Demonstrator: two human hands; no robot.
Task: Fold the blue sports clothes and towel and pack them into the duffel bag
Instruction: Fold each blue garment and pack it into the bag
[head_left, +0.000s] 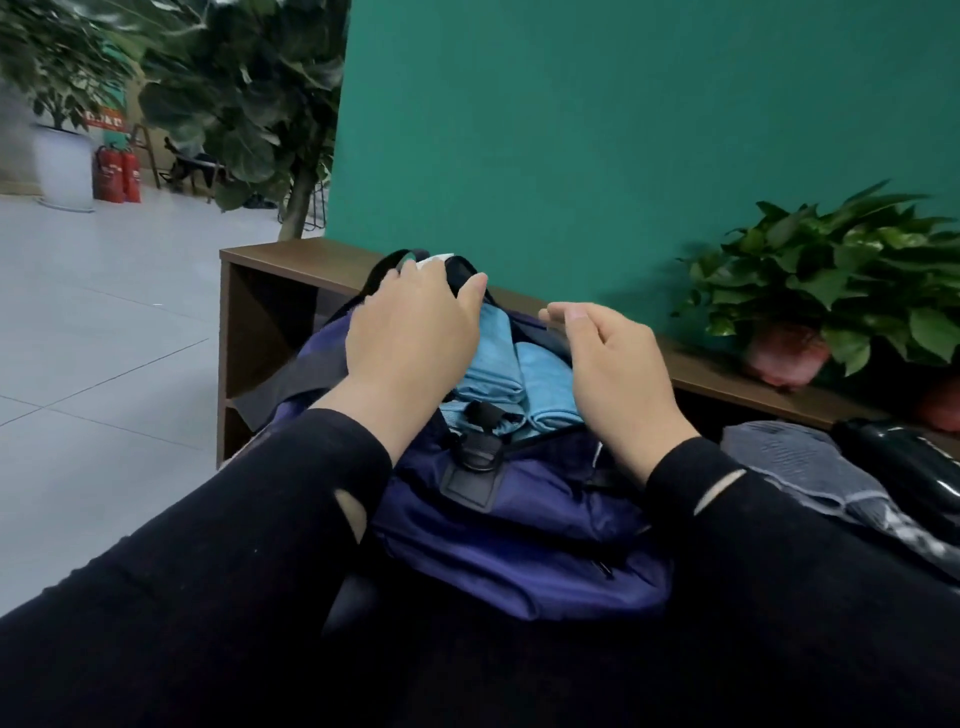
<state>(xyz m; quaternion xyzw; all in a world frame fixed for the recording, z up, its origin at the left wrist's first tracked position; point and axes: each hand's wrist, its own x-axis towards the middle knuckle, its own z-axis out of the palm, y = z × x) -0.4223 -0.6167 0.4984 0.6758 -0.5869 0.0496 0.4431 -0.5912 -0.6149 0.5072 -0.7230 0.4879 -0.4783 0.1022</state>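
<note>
Both hands are working the duffel bag (519, 525): our left hand (410, 338) is gripping its far rim, right hand (613, 364) is hovering loosely curled (holding nothing) over folded blue clothes (514, 384) sitting inside.

Duffel bag (519, 519) navy-purple — folded clothes (498, 374) light blue — sleeves (260, 519) black.

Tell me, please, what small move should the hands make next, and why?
Probably draw the bag's opening closed. Two folded blue pieces already lie side by side inside the duffel bag, the left hand grips its far edge, and the right hand hovers open at the right rim.
</note>
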